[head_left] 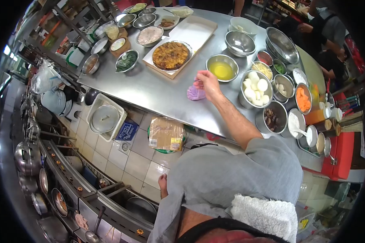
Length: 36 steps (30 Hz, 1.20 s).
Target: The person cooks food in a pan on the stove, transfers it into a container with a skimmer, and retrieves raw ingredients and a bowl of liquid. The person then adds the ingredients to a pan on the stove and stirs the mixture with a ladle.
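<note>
My right hand (209,85) reaches over the steel table, its fingers curled at a crumpled purple cloth (195,94). The fingers appear to pinch the cloth's upper part. Just beyond this hand sits a steel bowl of yellow liquid (222,70). To its right stands a bowl of peeled white eggs or similar pieces (255,90). A browned round dish in a foil pan (171,56) rests on an open cardboard box (205,29) to the left. My left hand (163,184) hangs low beside my body, away from the table; its fingers are small and partly hidden.
Bowls of orange slices (303,99), dark mushroom-like pieces (275,117) and white powder (296,122) crowd the table's right end. Leafy greens (126,60) stand at the left. A carton (166,133) and white crate (103,117) are on the floor. A stove (75,182) runs behind.
</note>
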Motion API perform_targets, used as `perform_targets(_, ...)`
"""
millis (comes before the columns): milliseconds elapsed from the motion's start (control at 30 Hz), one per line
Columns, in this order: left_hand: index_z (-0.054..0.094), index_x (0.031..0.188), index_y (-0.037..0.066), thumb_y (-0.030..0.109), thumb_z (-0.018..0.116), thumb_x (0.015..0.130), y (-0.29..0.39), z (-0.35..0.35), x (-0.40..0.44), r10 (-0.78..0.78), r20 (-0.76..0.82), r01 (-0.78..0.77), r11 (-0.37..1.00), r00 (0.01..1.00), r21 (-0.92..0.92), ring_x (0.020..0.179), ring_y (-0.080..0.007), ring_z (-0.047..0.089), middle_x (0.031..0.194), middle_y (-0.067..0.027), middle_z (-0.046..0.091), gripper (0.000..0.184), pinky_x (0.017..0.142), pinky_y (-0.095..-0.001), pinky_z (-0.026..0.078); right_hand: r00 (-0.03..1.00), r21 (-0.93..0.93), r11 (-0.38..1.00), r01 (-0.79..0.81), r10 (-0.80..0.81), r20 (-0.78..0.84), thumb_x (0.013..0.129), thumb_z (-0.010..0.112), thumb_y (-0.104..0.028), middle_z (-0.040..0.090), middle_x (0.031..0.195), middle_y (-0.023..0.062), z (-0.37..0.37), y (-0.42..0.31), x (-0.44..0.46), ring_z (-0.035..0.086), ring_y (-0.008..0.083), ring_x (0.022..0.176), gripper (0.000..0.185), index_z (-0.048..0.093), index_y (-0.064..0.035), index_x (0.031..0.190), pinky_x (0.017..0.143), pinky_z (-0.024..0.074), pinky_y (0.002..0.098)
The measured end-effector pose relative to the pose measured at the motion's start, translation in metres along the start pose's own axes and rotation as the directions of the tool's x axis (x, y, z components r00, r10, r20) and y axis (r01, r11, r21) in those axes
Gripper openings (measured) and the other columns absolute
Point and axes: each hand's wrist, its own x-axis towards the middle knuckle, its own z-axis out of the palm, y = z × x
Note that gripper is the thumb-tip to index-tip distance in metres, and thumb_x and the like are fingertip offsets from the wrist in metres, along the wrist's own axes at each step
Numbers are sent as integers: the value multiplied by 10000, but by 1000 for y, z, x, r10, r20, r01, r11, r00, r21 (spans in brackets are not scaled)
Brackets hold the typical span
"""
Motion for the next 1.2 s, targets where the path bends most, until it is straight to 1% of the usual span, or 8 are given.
perform_targets(167,550,1050,-25,246,555,843,36,-4,29,-30,49,29,999,998,21,694,-167,566,856,-80,594,341,568,-280,450,998,-6,998,-57,57,6,807,544,-120,554,798,66,7,4,-15,560,138,603,261,487,-23,1042,491,461,262)
perform_targets(267,543,1050,-25,258,556,840,-36,-27,101,290,250,-262,955,924,-141,663,-175,565,827,-92,581,353,535,-289,448,998,-2,998,-65,65,13,806,545,-104,554,728,66,12,16,-26,549,131,541,219,504,-35,1010,460,457,269)
perform_targets(500,535,1055,-27,260,551,832,-34,-48,75,-241,282,196,965,929,176,691,-198,573,814,-105,574,363,535,-308,454,996,-103,991,88,-89,-8,816,573,-125,575,717,49,6,5,-65,565,113,600,148,539,-30,924,521,454,237)
perform_targets(633,541,1017,-32,284,569,809,15,-58,36,-174,218,104,948,960,299,731,-229,586,874,-131,583,380,555,-336,469,999,-179,983,30,-37,-36,815,582,-134,568,751,32,3,22,-65,547,105,589,151,548,-48,935,542,453,244)
perform_targets(667,548,1003,-20,290,571,809,6,-56,45,-266,135,248,959,954,139,754,-226,593,906,-126,590,367,566,-335,470,998,-177,984,-1,-12,-69,815,587,-136,570,764,33,12,25,-69,546,104,593,154,548,-48,936,545,453,246)
perform_targets(800,555,989,3,290,570,818,27,-57,53,-165,130,180,977,978,-115,768,-200,603,915,-108,598,334,568,-312,468,999,-198,979,-46,46,-7,820,593,-145,566,780,31,47,65,-62,548,108,597,185,542,-39,963,544,454,242)
perform_targets(933,540,947,54,269,560,848,110,-60,87,92,113,-53,951,989,-306,733,-171,581,825,-44,581,237,612,-270,447,893,-630,663,403,-134,430,766,624,-169,556,938,128,113,99,-54,576,213,837,380,513,-30,1103,713,464,282)
perform_targets(1200,502,1009,23,261,540,880,385,-56,127,477,-25,-452,814,879,-365,791,-150,571,926,-51,568,273,676,-273,462,631,-619,146,772,-55,774,723,683,-270,319,1284,219,194,133,-8,230,362,1246,632,405,-111,1268,973,204,558)
